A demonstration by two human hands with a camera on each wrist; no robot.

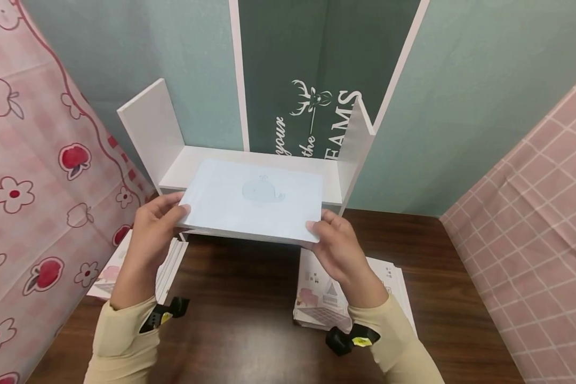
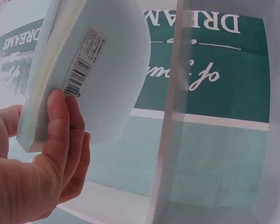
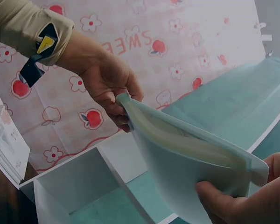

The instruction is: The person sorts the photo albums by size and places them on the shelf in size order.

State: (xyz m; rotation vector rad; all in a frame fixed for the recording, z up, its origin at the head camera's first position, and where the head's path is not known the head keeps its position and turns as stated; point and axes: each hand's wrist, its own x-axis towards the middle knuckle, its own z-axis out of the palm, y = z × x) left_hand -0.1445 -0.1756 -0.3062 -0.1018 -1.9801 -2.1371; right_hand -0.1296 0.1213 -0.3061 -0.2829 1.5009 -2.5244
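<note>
A pale blue notebook (image 1: 249, 200) with a small whale drawing on its cover is held up in front of a white shelf (image 1: 264, 157). My left hand (image 1: 156, 226) grips its near left corner, thumb on top. At the near right corner my right hand (image 1: 338, 245) pinches it the same way. The left wrist view shows the underside of the notebook (image 2: 105, 70), with a barcode label (image 2: 84, 60) and the left fingers pressed beneath. In the right wrist view the page edges of the notebook (image 3: 186, 144) are bowed between the covers.
One stack of white booklets (image 1: 173, 266) lies left on the brown wooden table (image 1: 230, 320), another stack of booklets (image 1: 321, 293) under my right forearm. The shelf has upright side panels (image 1: 153, 128). Patterned cloths (image 1: 43, 186) hang at both sides.
</note>
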